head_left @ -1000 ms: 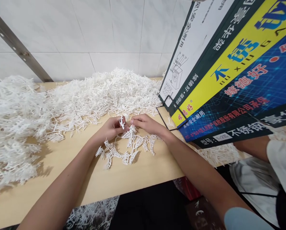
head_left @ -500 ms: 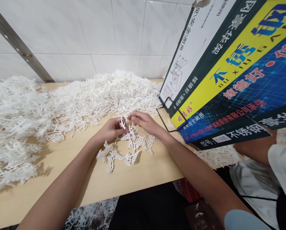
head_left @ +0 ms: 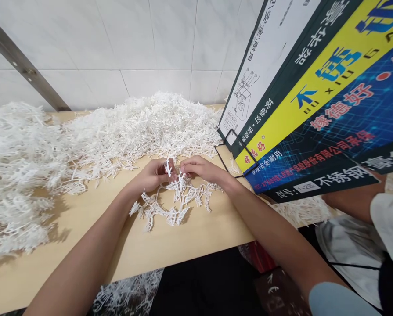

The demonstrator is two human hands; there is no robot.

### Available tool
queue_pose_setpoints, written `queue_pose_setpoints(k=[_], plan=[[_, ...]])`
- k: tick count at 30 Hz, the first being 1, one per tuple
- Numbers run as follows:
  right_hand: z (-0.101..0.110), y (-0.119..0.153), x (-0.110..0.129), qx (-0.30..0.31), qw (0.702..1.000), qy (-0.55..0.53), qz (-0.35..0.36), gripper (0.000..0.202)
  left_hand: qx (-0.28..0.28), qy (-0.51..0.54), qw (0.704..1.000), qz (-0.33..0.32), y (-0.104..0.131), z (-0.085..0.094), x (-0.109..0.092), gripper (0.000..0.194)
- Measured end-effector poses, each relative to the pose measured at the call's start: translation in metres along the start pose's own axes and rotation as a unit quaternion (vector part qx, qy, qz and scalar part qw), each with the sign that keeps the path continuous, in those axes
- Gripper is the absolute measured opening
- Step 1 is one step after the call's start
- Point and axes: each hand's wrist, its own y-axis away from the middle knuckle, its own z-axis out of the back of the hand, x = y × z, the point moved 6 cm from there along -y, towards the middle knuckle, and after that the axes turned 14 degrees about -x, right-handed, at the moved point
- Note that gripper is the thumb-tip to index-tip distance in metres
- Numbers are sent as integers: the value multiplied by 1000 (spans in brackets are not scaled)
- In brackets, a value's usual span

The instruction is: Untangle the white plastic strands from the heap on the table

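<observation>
My left hand [head_left: 156, 174] is closed, its thumb and fingers pinching a white branched plastic piece [head_left: 168, 167]. Close beside it, my right hand [head_left: 199, 169] pinches the upper end of a cluster of white branched strands [head_left: 183, 186]. The cluster hangs from between my hands and spreads over the wooden tabletop [head_left: 137, 250] just below them. My fingers partly hide where the strands meet. Behind my hands lies a large heap of the same white branched pieces [head_left: 163, 123].
A second white heap [head_left: 15, 175] covers the table's left side. A printed cardboard panel [head_left: 301, 96] stands at the right, with a black wire stand [head_left: 237, 153] at its lower corner. Beyond it, another person's arm [head_left: 354, 199] shows. A tiled wall [head_left: 156, 48] rises behind.
My right hand's fingers have closed down onto the strands beside my left hand. My left hand stays nearly in place, still pinching. The view has shifted slightly.
</observation>
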Motion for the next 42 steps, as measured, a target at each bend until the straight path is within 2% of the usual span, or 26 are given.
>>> queue_pose_setpoints(k=[3, 7, 9, 11, 13, 15, 16, 20, 23, 26, 31, 35, 38, 40, 42], plan=[[1, 1, 3, 20, 1000, -1, 1, 26, 38, -5, 999, -5, -1, -9, -7, 28], [2, 3, 4, 58, 998, -17, 20, 27, 75, -22, 997, -10, 2, -12, -10, 21], [8, 1, 4, 38, 994, -96, 33, 36, 112, -35, 993, -2, 7, -11, -8, 15], [17, -2, 1, -15, 985, -169, 32, 44, 124, -40, 991, 8, 11, -9, -5, 13], [21, -5, -4, -71, 985, -156, 19, 37, 83, -29, 996, 9, 11, -4, -4, 15], [19, -6, -6, -109, 990, -85, 13, 19, 18, -13, 1000, 3, 8, 1, -4, 19], [17, -6, -6, -118, 991, -56, 18, 21, -13, -4, 1000, 0, 7, 3, -4, 22], [7, -4, 1, -103, 993, -29, 45, 32, -113, 17, 993, -11, 2, 12, -3, 31], [5, -1, 2, -89, 994, 36, 56, 32, -144, 7, 989, -19, 2, 18, -2, 35], [6, -2, 3, -89, 991, 77, 62, 26, -131, -17, 991, -22, 2, 17, -1, 36], [3, -2, 5, -60, 996, 45, 47, 26, -72, 2, 997, -8, 2, 6, -2, 40], [6, 1, 1, -24, 997, -72, -5, 30, 28, 41, 999, 1, 11, -5, -7, 41], [19, -2, -2, -76, 979, -189, -16, 37, 92, 28, 995, 34, 22, -9, -6, 37], [24, -4, -5, -118, 975, -187, -16, 32, 78, 17, 996, 42, 25, -6, -6, 35], [23, -5, -5, -133, 983, -126, 0, 22, 22, 18, 999, 31, 22, 1, -7, 35]])
